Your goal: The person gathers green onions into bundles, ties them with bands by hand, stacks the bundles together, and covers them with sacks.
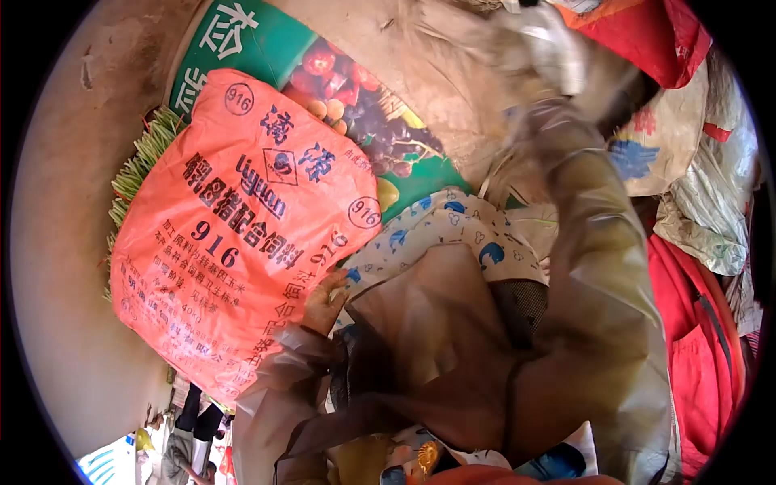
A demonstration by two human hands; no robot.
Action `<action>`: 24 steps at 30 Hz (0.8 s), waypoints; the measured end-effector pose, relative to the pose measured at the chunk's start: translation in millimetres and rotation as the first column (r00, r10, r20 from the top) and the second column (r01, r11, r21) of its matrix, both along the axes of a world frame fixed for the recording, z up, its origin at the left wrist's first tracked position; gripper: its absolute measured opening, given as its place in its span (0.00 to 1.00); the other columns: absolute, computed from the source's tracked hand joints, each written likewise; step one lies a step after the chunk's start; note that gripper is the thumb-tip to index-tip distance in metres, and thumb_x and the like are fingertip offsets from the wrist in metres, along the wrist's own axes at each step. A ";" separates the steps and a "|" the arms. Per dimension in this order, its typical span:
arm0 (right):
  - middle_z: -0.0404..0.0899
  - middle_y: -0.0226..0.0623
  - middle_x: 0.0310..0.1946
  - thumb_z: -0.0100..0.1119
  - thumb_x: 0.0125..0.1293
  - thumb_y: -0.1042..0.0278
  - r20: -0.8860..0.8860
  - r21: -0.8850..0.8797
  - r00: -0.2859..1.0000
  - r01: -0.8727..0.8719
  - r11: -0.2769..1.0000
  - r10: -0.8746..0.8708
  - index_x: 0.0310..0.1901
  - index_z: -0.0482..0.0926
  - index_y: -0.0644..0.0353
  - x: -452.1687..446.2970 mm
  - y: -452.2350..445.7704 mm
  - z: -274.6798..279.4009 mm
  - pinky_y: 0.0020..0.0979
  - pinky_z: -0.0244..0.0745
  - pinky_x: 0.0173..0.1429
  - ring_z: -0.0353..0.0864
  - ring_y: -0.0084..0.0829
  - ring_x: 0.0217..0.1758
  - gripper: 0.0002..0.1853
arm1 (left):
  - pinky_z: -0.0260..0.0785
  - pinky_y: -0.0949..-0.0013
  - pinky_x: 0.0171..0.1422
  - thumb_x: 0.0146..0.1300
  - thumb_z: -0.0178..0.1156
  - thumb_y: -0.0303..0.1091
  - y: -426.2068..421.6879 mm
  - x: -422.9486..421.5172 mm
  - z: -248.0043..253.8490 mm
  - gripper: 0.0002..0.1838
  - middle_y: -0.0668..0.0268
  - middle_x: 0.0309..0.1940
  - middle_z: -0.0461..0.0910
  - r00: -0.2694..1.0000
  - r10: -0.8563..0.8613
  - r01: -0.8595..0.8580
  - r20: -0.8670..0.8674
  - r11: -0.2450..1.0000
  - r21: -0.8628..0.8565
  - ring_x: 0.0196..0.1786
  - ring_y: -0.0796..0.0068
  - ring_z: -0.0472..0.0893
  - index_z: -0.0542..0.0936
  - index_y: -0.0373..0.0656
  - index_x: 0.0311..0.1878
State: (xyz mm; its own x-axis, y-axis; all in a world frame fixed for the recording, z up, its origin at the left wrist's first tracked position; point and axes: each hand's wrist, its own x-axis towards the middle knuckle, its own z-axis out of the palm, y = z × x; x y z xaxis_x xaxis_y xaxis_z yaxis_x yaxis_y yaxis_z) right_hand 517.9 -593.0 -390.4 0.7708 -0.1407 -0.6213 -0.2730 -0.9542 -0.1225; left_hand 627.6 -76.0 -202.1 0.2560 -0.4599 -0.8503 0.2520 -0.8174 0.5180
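My left hand (326,302) is beside the lower right edge of a red printed feed sack (242,218). Its fingers look curled together, and what they hold, if anything, is hidden. Green cut stalks (149,153) stick out from under the sack's left side. My right arm, in a translucent brownish sleeve (594,218), reaches far forward. At its end, my right hand (558,52) is smeared by motion near pale sheeting, and its fingers cannot be made out. Cloth with blue prints (420,230) lies by my knee.
Beneath the sack is a green printed banner (283,40) with fruit pictures. To the right are a pale woven sack (663,145), crumpled whitish plastic (703,230) and red cloth (687,356). Red material (647,36) lies at the upper right. A person (190,449) appears at the lower left.
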 end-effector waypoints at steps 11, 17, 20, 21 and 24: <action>0.78 0.41 0.41 0.50 0.60 0.56 -0.170 0.199 0.934 0.344 0.918 -0.313 0.45 0.77 0.54 -19.9 -49.7 121.7 0.38 0.71 0.50 0.77 0.39 0.47 0.16 | 0.65 0.71 0.57 0.59 0.56 0.26 -35.5 -8.4 42.2 0.22 0.63 0.45 0.73 0.994 0.088 -0.094 -0.069 0.992 -0.088 0.49 0.75 0.72 0.67 0.39 0.58; 0.77 0.44 0.43 0.53 0.59 0.59 -0.051 0.774 0.841 0.374 0.511 -0.539 0.47 0.78 0.50 -71.5 159.4 261.7 0.38 0.70 0.51 0.76 0.41 0.46 0.15 | 0.66 0.75 0.53 0.60 0.55 0.26 -101.2 7.4 153.4 0.23 0.64 0.42 0.74 0.963 -0.267 0.270 0.038 0.955 -0.124 0.46 0.77 0.73 0.67 0.38 0.59; 0.77 0.45 0.45 0.51 0.60 0.61 -0.164 0.719 0.659 0.589 0.368 -0.734 0.47 0.77 0.55 -128.8 197.2 351.3 0.36 0.69 0.53 0.74 0.43 0.49 0.15 | 0.67 0.76 0.50 0.60 0.56 0.25 -90.7 23.3 188.4 0.22 0.65 0.40 0.75 0.974 -0.221 0.218 -0.045 0.974 -0.061 0.43 0.78 0.74 0.67 0.38 0.58; 0.77 0.44 0.44 0.51 0.59 0.61 -0.221 0.631 0.524 0.720 0.289 -0.822 0.47 0.77 0.54 -159.7 211.7 364.0 0.37 0.69 0.53 0.75 0.43 0.49 0.15 | 0.68 0.76 0.49 0.60 0.56 0.25 -91.5 31.7 199.3 0.22 0.66 0.39 0.75 0.982 -0.170 0.173 -0.088 0.985 0.024 0.43 0.79 0.74 0.67 0.37 0.58; 0.79 0.42 0.41 0.56 0.57 0.62 -0.305 0.355 0.141 0.934 0.024 -0.942 0.44 0.79 0.53 -238.7 242.4 392.6 0.34 0.69 0.51 0.77 0.39 0.47 0.13 | 0.67 0.77 0.47 0.60 0.57 0.26 -85.3 46.7 206.1 0.20 0.69 0.35 0.75 0.981 -0.188 0.180 -0.042 0.972 -0.153 0.40 0.81 0.74 0.69 0.37 0.56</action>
